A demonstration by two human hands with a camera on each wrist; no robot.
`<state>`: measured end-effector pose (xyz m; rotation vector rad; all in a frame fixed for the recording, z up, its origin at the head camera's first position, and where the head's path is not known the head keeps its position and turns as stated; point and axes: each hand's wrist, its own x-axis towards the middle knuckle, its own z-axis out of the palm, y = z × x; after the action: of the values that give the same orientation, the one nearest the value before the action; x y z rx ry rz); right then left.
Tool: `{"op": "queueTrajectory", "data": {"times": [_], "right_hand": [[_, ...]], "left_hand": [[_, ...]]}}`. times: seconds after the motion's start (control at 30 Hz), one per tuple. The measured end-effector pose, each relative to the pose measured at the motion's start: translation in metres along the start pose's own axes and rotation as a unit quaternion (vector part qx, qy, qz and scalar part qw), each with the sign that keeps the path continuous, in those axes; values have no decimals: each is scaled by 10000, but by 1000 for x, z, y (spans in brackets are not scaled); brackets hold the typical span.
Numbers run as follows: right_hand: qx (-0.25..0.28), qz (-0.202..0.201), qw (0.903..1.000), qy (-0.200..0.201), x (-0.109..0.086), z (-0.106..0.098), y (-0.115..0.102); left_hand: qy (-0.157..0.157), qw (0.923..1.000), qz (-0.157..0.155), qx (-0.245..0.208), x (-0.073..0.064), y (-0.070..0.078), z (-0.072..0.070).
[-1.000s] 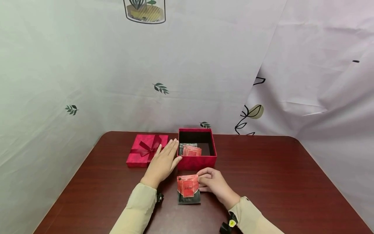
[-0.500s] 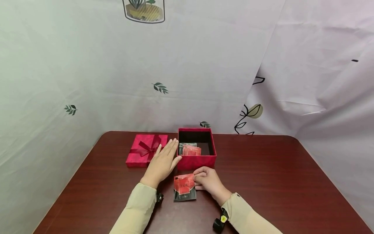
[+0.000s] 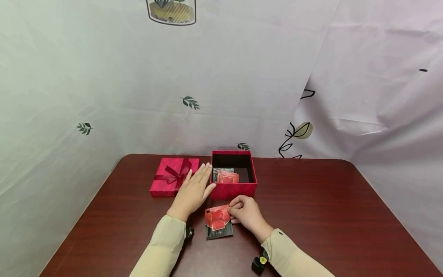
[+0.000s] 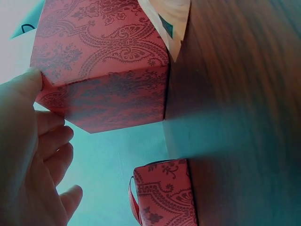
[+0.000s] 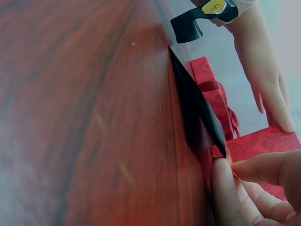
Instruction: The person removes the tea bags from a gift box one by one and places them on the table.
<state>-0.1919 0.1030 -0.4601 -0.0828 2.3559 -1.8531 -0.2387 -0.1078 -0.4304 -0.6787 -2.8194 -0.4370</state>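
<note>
In the head view my right hand (image 3: 248, 216) pinches the upper right corner of a red and dark green tea sachet (image 3: 219, 223), just in front of a red gift box (image 3: 233, 191). The right wrist view shows the sachet (image 5: 197, 101) edge-on, tilted, its top corner between thumb and fingers. My left hand (image 3: 192, 194) lies with straight fingers along the box's left side, its thumb at the front left corner. In the left wrist view that thumb touches the patterned box (image 4: 106, 47). Inside the box, several similar sachets (image 3: 226, 177) are gathered at the left.
A red lid (image 3: 162, 186) with a ribbon bow (image 3: 174, 175) lies left of the box, partly behind my left hand. All of it stands on a dark brown wooden table (image 3: 311, 207). A pale printed cloth (image 3: 242, 77) hangs behind the table.
My right hand has moved a little left with the sachet, which has turned slightly. In the last half second it has hardly shifted. My left hand, the box and the lid stay put.
</note>
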Motion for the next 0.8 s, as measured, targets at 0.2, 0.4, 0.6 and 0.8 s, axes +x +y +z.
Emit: {"op": "queueTrajectory", "data": {"times": [0.2,0.4,0.6,0.8], "right_hand": [[-380,-251,9989,-61,-4,-2,-4],[-632,-618,9960,105,-11,-9,-22],[-423,-998,9938,230,-16,-19,-46],[-116,-1221,9917,388,-10,-29,-65]], "left_hand": [[6,10000,1,-22,0,1,-1],[49,10000,14,16,0,0,0],[91,10000,-1,41,1,0,0],[82,9999,5,91,1,0,0]]}}
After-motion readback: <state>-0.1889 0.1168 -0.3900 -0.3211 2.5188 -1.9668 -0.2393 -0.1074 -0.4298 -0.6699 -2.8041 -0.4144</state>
